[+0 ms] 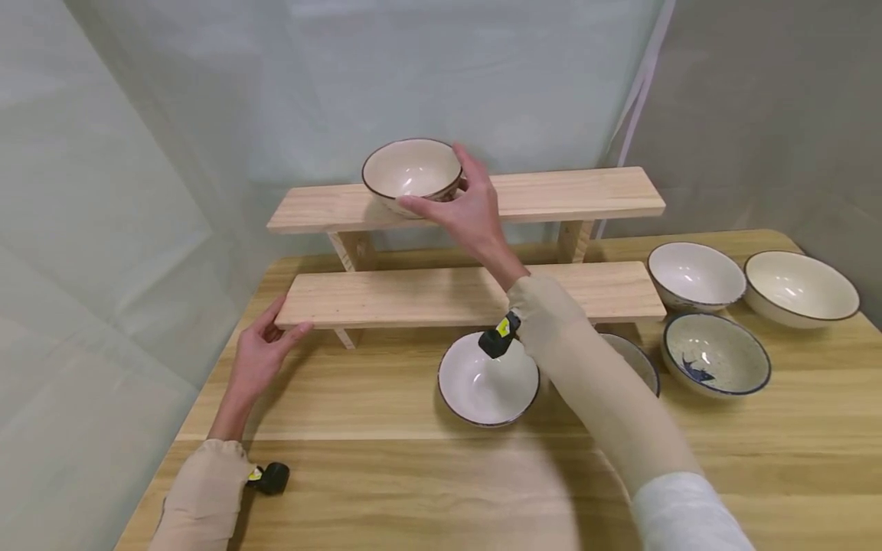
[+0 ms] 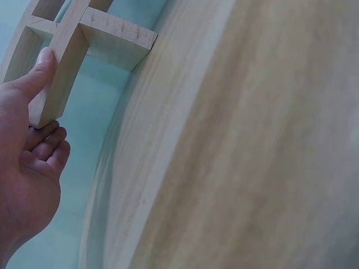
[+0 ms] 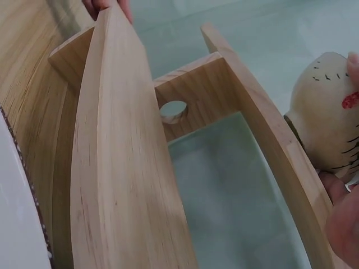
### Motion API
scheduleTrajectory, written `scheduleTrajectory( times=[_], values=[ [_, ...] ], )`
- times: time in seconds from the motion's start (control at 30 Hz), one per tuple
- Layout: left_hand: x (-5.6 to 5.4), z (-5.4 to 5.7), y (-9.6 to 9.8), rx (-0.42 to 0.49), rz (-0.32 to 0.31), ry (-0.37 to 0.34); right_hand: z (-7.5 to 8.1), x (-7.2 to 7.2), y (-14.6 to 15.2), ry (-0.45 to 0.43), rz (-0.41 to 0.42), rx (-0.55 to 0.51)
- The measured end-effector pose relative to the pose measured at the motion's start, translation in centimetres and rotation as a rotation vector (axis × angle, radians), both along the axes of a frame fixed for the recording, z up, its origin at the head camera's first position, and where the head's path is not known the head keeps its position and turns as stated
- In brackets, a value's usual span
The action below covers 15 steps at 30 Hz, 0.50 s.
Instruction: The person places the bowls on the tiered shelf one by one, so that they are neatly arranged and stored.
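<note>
My right hand (image 1: 472,210) holds a cream bowl (image 1: 406,170) with a dark rim, thumb at the near side and fingers at the right side. The bowl is over the upper board (image 1: 572,193) of a two-tier wooden shelf, left of its middle; whether its base touches the wood I cannot tell. In the right wrist view the bowl's outside (image 3: 322,112) carries black strokes and a red mark. My left hand (image 1: 260,348) grips the left end of the lower board (image 1: 386,298); in the left wrist view its thumb (image 2: 40,73) lies on the wood, with the fingers curled at the board's end.
A white bowl (image 1: 475,386) stands on the wooden table (image 1: 386,490) before the shelf. Another bowl (image 1: 637,360) is partly hidden by my right forearm. Right of the shelf are a grey bowl with a blue motif (image 1: 730,348), a white bowl (image 1: 689,268) and a cream bowl (image 1: 806,279).
</note>
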<state>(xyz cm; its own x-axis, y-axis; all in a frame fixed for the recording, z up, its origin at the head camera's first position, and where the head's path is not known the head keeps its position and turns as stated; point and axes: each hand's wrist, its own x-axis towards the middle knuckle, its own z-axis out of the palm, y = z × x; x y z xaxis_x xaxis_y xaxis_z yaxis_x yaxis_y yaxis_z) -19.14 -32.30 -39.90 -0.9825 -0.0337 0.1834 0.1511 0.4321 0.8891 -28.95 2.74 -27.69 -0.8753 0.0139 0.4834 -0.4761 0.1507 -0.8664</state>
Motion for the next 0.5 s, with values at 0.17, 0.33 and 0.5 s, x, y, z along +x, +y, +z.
scheduleTrajectory(
  times=[0.17,0.33,0.5],
  values=[
    [-0.1,0.09,-0.21,0.018,0.003,-0.015,0.24,-0.03,-0.12,-0.019,0.003,0.046],
    [-0.04,0.06,-0.36,0.02,0.0,-0.013,0.51,-0.01,-0.19,-0.076,0.037,0.086],
    [0.14,-0.05,-0.4,0.014,0.003,-0.01,0.68,0.21,-0.22,-0.096,0.041,0.148]
  ],
)
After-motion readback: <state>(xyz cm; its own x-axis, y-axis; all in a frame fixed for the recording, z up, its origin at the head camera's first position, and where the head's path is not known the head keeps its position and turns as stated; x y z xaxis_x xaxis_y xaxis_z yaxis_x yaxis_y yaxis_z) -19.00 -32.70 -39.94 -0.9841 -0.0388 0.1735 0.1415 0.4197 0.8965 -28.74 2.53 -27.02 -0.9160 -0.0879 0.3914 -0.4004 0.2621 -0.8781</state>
